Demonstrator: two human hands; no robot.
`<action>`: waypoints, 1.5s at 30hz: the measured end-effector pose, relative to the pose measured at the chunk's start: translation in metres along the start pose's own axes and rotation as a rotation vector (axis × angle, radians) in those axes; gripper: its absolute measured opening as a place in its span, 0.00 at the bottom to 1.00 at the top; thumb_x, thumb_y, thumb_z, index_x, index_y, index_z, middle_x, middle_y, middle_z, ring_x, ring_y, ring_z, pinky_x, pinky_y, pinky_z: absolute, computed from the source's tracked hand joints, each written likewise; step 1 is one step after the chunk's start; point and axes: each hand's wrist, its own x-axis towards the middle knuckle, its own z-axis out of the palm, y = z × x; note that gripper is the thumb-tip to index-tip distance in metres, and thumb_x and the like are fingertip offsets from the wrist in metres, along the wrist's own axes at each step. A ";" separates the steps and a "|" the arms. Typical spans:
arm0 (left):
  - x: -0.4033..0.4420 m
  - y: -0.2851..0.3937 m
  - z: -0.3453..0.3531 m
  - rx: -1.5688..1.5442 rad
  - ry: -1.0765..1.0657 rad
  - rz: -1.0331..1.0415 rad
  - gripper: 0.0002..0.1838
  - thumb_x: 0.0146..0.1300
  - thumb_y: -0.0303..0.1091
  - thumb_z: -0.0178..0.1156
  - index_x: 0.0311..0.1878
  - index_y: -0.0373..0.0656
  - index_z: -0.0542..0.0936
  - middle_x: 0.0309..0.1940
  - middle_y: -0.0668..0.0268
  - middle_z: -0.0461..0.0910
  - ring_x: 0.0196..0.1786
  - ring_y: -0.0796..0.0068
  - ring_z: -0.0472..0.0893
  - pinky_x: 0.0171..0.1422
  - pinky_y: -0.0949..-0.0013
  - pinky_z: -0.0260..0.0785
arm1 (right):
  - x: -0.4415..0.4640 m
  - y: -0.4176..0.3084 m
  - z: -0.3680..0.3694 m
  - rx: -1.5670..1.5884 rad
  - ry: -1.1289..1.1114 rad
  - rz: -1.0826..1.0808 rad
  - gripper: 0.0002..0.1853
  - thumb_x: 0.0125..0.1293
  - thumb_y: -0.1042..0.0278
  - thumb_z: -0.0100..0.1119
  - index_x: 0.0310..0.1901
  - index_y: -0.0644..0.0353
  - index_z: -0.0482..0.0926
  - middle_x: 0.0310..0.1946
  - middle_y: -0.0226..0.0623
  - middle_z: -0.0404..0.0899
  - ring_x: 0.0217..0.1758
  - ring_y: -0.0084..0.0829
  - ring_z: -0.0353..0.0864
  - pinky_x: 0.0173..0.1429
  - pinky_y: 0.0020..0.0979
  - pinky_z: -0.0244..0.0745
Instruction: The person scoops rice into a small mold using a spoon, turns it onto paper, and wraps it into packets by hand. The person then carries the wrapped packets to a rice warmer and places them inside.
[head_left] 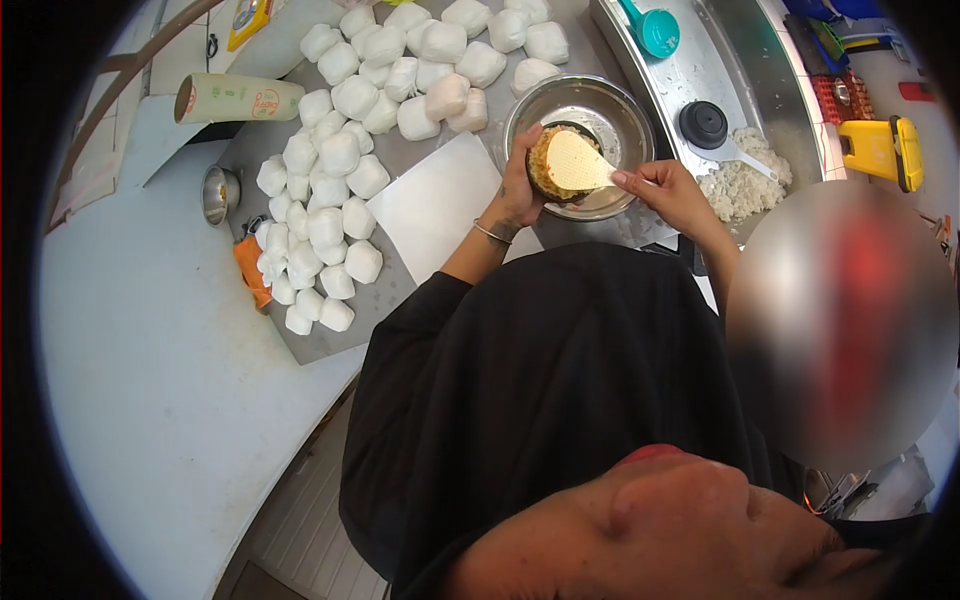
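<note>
My left hand (pixel 518 190) is closed around a small dark round bowl (pixel 536 186) with yellowish-brown food in it. In my right hand (pixel 665 192) is the handle of a cream rice paddle (pixel 580 163). The paddle's flat blade lies over the small bowl, touching or pressing on the food, and hides part of it. Both hands are above a wide stainless steel bowl (pixel 632 120) on the metal table. A white sheet of paper (pixel 430 205) lies left of the steel bowl, close to my left wrist.
Many white wrapped bundles (pixel 340 155) cover the table's left and far side. At right, a metal tray (pixel 745 60) holds white rice (pixel 745 185), another paddle (pixel 745 158), a black round mould (pixel 703 124) and a teal scoop (pixel 657 33). Another person is close at right.
</note>
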 end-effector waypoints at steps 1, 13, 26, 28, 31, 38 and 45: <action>-0.001 0.000 -0.001 0.013 -0.010 -0.020 0.34 0.68 0.64 0.47 0.61 0.42 0.73 0.52 0.57 0.81 0.50 0.65 0.85 0.42 0.55 0.83 | 0.001 -0.002 0.000 -0.129 0.016 -0.012 0.28 0.64 0.40 0.66 0.25 0.62 0.83 0.14 0.30 0.73 0.20 0.23 0.71 0.29 0.32 0.66; 0.002 -0.002 -0.014 -0.075 -0.051 -0.112 0.36 0.68 0.66 0.47 0.60 0.41 0.75 0.50 0.56 0.83 0.44 0.65 0.86 0.35 0.60 0.83 | 0.013 -0.026 -0.005 -0.378 0.043 -0.039 0.32 0.59 0.33 0.65 0.27 0.63 0.85 0.17 0.37 0.79 0.23 0.37 0.81 0.33 0.37 0.73; -0.025 0.003 -0.028 0.056 0.132 -0.057 0.43 0.66 0.76 0.35 0.59 0.45 0.76 0.41 0.59 0.85 0.33 0.67 0.84 0.23 0.73 0.66 | 0.012 -0.023 -0.007 -0.267 0.131 -0.136 0.25 0.64 0.44 0.63 0.29 0.64 0.82 0.20 0.48 0.78 0.26 0.41 0.81 0.33 0.42 0.72; -0.042 0.007 -0.048 0.041 0.133 -0.064 0.44 0.65 0.76 0.35 0.58 0.44 0.77 0.40 0.59 0.85 0.31 0.66 0.83 0.26 0.71 0.69 | 0.015 -0.016 -0.015 -0.489 0.186 -0.140 0.16 0.66 0.56 0.58 0.43 0.62 0.83 0.31 0.53 0.83 0.36 0.47 0.87 0.39 0.46 0.78; -0.061 0.001 -0.057 0.022 0.243 -0.122 0.43 0.66 0.75 0.34 0.58 0.45 0.77 0.40 0.59 0.85 0.31 0.65 0.83 0.31 0.67 0.72 | 0.035 0.001 0.015 -0.938 0.310 0.122 0.15 0.68 0.65 0.52 0.52 0.61 0.80 0.34 0.50 0.85 0.38 0.48 0.88 0.41 0.46 0.82; -0.056 -0.030 -0.053 -0.076 0.293 -0.096 0.41 0.67 0.72 0.37 0.60 0.43 0.75 0.49 0.56 0.83 0.45 0.62 0.85 0.46 0.49 0.82 | 0.034 -0.005 0.067 -0.926 0.145 -0.293 0.19 0.68 0.71 0.51 0.59 0.60 0.77 0.45 0.48 0.79 0.40 0.45 0.88 0.38 0.41 0.84; -0.053 -0.032 -0.061 -0.158 0.287 -0.067 0.41 0.67 0.72 0.37 0.59 0.42 0.75 0.48 0.56 0.83 0.45 0.61 0.86 0.43 0.51 0.83 | 0.016 -0.015 0.027 -1.073 0.040 -0.211 0.23 0.64 0.76 0.51 0.62 0.54 0.75 0.46 0.44 0.78 0.45 0.43 0.86 0.40 0.42 0.83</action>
